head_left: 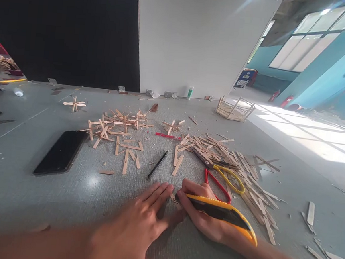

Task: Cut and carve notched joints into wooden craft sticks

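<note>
My right hand (203,213) is closed around a yellow and black utility knife (219,210), its front end pointing left. Just left of the knife, a small piece of wooden craft stick (175,201) lies on the table, partly covered. My left hand (149,214) rests flat with its fingers stretched out and its thumb apart. Its fingertips and thumb are close to the stick piece; whether they press on it is hard to tell. A black pen (157,165) lies beyond my left fingers. Scissors with yellow and red handles (230,179) lie beyond my right hand.
Loose craft sticks (247,176) are heaped on the right. Cut pieces and small stick assemblies (101,133) spread across the grey table (72,205). On the left lies a black phone (60,152). Farther back are a stick frame (234,109), a red strip (167,136) and a small bottle (190,92).
</note>
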{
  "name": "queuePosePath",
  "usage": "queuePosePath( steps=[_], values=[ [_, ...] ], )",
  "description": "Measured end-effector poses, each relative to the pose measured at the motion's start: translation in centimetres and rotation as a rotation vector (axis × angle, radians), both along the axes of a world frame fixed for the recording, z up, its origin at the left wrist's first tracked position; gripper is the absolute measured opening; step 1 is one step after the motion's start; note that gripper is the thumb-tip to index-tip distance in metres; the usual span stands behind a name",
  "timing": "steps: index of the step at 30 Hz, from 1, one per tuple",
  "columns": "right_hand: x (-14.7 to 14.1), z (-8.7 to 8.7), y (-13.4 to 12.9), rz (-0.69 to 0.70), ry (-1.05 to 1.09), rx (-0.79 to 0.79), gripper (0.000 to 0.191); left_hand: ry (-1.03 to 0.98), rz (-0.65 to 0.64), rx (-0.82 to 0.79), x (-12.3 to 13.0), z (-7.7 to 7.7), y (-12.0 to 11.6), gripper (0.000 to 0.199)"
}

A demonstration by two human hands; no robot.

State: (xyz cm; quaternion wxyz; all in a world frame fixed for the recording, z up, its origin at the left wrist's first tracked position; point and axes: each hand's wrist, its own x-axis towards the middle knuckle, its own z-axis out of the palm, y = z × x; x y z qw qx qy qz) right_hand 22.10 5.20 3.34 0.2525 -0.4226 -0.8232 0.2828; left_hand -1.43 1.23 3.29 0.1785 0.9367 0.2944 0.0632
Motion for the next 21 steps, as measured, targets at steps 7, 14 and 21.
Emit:
queuePosePath(
  steps=[7, 14, 21],
  values=[
    [0.2, -0.19, -0.13, 0.03, 0.007, -0.029, 0.037, -0.012, 0.002, 0.032, -0.02, 0.17, 0.07, 0.102],
    [0.34, -0.32, -0.2, 0.042, -0.01, -0.017, 0.036, 0.014, 0.021, 0.001, 0.2, 0.23, 0.1, 0.101],
    [0.44, 0.05, -0.26, 0.035, -0.016, -0.016, 0.036, 0.013, 0.017, -0.025, 0.34, 0.65, 0.15, 0.098]
  ],
)
